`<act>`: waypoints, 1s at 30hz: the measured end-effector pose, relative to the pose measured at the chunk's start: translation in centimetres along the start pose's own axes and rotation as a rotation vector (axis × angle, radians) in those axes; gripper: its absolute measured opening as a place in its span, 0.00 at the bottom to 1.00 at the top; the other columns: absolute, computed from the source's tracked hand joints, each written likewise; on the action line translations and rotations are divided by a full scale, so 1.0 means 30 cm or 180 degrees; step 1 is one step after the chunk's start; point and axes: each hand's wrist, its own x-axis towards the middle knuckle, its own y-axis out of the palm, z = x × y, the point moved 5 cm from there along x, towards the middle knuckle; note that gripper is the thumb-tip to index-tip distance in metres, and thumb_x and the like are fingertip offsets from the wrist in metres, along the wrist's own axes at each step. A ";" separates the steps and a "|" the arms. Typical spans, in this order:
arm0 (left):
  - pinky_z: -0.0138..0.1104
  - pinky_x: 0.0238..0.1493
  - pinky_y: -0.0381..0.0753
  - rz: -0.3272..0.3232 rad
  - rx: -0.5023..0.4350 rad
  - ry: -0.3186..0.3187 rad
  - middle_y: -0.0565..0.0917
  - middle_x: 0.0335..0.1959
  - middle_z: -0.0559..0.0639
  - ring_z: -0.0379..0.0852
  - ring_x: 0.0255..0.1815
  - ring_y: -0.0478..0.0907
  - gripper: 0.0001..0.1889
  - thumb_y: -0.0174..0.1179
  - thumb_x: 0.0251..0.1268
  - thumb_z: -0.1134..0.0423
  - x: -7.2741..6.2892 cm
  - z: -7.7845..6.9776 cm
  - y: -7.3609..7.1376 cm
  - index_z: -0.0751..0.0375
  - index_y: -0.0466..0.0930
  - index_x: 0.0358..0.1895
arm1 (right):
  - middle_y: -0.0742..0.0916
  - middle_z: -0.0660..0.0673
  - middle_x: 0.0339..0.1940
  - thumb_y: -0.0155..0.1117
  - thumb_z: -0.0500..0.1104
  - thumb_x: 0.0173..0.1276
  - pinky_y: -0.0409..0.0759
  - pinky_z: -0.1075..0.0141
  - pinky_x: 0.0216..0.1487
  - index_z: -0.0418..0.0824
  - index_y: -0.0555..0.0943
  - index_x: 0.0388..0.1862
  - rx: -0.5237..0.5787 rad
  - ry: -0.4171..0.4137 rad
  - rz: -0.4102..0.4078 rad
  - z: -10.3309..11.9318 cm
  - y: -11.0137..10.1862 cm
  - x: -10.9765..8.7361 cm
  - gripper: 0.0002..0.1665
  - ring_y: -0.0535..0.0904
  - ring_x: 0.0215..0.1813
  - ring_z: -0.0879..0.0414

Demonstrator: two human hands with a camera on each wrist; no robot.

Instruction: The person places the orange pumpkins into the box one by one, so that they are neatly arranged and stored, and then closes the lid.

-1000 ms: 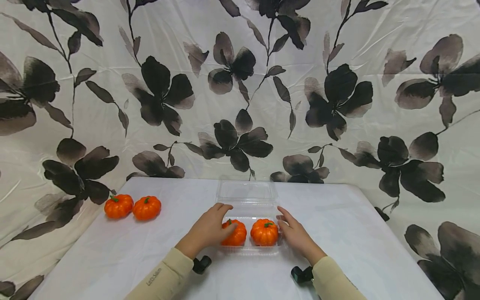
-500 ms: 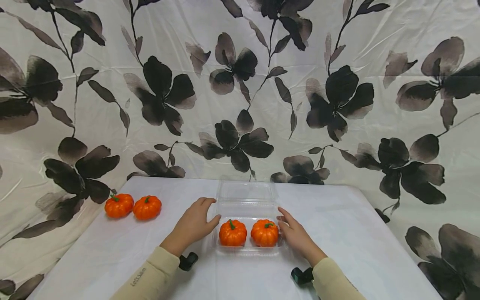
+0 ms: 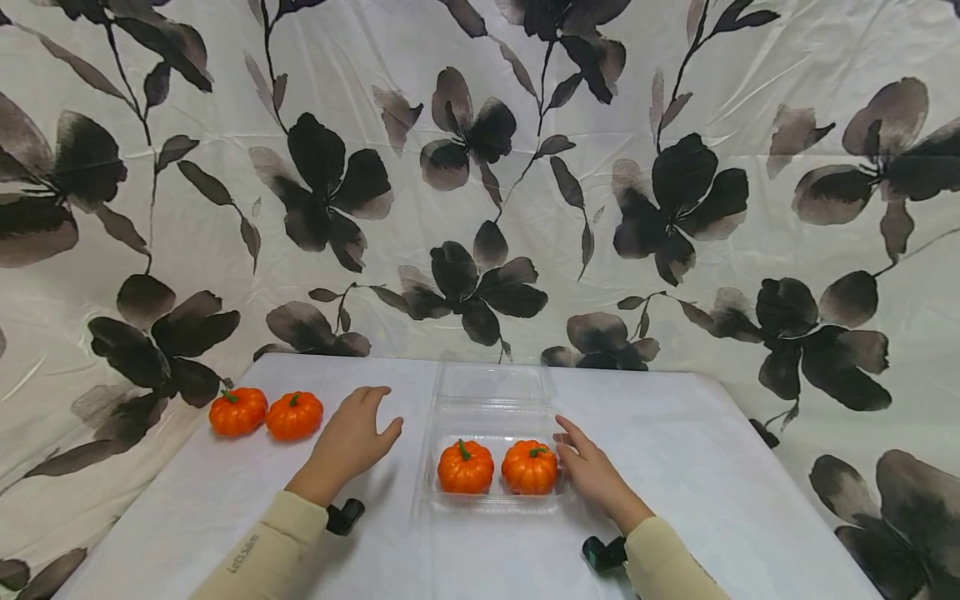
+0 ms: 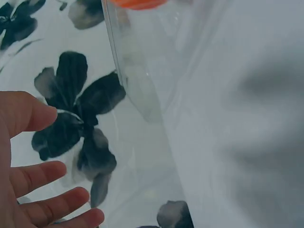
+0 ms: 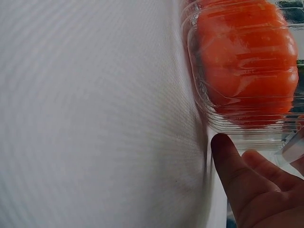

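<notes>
A clear plastic clamshell container (image 3: 498, 502) lies with its lid raised at the back. Inside its base sit two small orange pumpkins with green stems, a left pumpkin (image 3: 466, 467) and a right pumpkin (image 3: 529, 467). My right hand (image 3: 594, 473) is at the container's right side, its fingertips right at the plastic wall; the right wrist view shows the thumb (image 5: 223, 147) just below the ribbed edge. My left hand (image 3: 351, 435) holds nothing, fingers spread, between the container and two more pumpkins on the left, a nearer one (image 3: 294, 417) and an outer one (image 3: 237, 412).
A white cloth covers the table (image 3: 480, 558). Behind it hangs a pale curtain (image 3: 570, 317) with dark flowers. The two loose pumpkins stand side by side near the table's left edge.
My left hand has let go of the left pumpkin in the container and moved left toward the loose pumpkins. My right hand has stayed at the container's side.
</notes>
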 end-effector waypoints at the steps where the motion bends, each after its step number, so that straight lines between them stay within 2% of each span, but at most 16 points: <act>1: 0.55 0.61 0.74 0.0010 0.0020 -0.0050 0.76 0.58 0.68 0.64 0.58 0.74 0.30 0.61 0.62 0.52 0.000 0.012 -0.003 0.70 0.71 0.61 | 0.74 0.39 0.69 0.45 0.49 0.77 0.72 0.41 0.64 0.53 0.56 0.77 0.0001 0.0001 -0.0001 0.000 0.000 0.000 0.32 0.77 0.61 0.44; 7: 0.58 0.61 0.72 0.0036 0.0103 -0.0219 0.74 0.59 0.72 0.67 0.59 0.72 0.31 0.60 0.62 0.53 0.001 0.078 -0.012 0.72 0.70 0.62 | 0.75 0.39 0.69 0.45 0.49 0.77 0.73 0.41 0.63 0.52 0.56 0.77 0.0007 0.0002 -0.0008 0.002 0.001 -0.002 0.31 0.78 0.59 0.46; 14: 0.60 0.62 0.70 0.0075 0.0124 -0.0390 0.71 0.60 0.74 0.69 0.61 0.68 0.33 0.59 0.62 0.53 0.001 0.150 -0.015 0.73 0.67 0.64 | 0.75 0.39 0.69 0.45 0.49 0.77 0.70 0.39 0.65 0.53 0.57 0.77 0.0005 0.0003 -0.0004 0.003 0.002 -0.006 0.31 0.76 0.61 0.44; 21: 0.63 0.63 0.67 -0.0016 0.0236 -0.0468 0.70 0.59 0.76 0.72 0.61 0.65 0.33 0.59 0.61 0.53 0.004 0.214 -0.029 0.76 0.66 0.63 | 0.74 0.39 0.69 0.45 0.49 0.77 0.70 0.38 0.64 0.53 0.56 0.77 -0.0014 -0.0003 -0.0015 0.004 0.002 -0.006 0.31 0.77 0.61 0.44; 30: 0.63 0.61 0.67 -0.0146 0.0220 -0.0544 0.68 0.58 0.78 0.73 0.61 0.64 0.34 0.57 0.61 0.54 0.003 0.282 -0.045 0.76 0.64 0.64 | 0.74 0.38 0.69 0.45 0.49 0.77 0.70 0.38 0.64 0.53 0.57 0.77 -0.0010 -0.0007 -0.0019 0.006 0.005 -0.003 0.31 0.76 0.63 0.42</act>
